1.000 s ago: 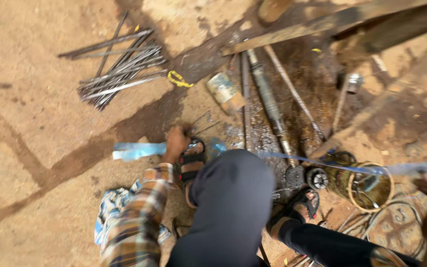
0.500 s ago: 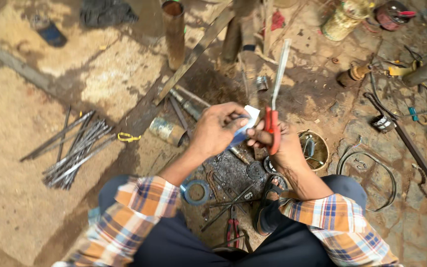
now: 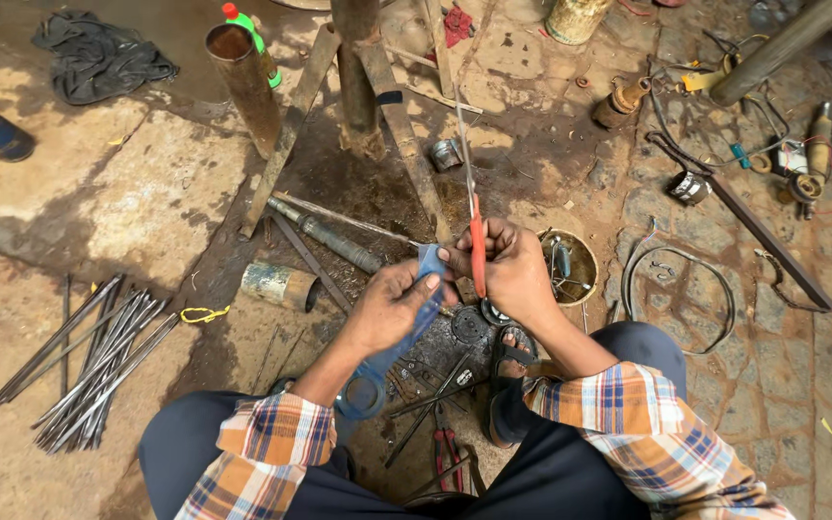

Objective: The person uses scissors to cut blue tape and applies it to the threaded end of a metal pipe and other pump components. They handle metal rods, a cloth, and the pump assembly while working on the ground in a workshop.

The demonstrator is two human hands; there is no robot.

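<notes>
Head camera, looking down at a person squatting on a dirty workshop floor, both forearms in orange, blue and white plaid sleeves.

The right hand (image 3: 515,274) is closed around the red handle of a long screwdriver (image 3: 475,236), whose thin metal shaft points up and away from the body. The left hand (image 3: 389,306) pinches a strip of blue tape (image 3: 414,313) between thumb and fingers; the strip's upper end touches the screwdriver handle, and its lower end hangs down to a blue tape roll (image 3: 361,395) near the left knee. It seems the tape lies against the handle, though the fingers hide the exact contact.

Just right of the hands sits a round tin (image 3: 570,267) holding small parts. Below the hands, red-handled pliers (image 3: 447,451) lie between the knees, beside a sandalled foot (image 3: 509,358). A bundle of thin metal rods (image 3: 89,361) lies well apart at far left. A rusty pipe (image 3: 243,82) stands upright at upper left.
</notes>
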